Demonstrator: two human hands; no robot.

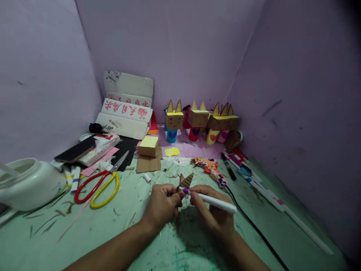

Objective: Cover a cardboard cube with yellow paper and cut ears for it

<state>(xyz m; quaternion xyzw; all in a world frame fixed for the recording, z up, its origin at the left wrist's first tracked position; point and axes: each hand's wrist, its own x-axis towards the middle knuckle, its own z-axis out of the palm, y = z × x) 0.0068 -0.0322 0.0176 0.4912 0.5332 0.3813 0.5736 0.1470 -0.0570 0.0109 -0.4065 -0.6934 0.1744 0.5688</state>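
In the middle of the table my left hand (166,199) pinches small pointed pieces of brown corrugated cardboard (187,181). My right hand (211,210) grips a white marker (216,202) with a purple collar, its tip against or very close to the cardboard's edge. A white marker cap (147,178) lies just beyond my left hand. Behind it stands a small cardboard box (148,146) with a yellow top, on flat cardboard. Farther back are several cardboard-headed figures (175,121) with pointed ears and coloured bodies bearing hearts.
Left are red-and-yellow-handled scissors (105,184), a white teapot-like vessel (34,184) and folded white cardboard (126,109). A flower-patterned hot glue gun (210,169) lies right, its black cord (254,226) trailing forward. Several markers (229,165) and a long white strip (307,227) lie along the right wall.
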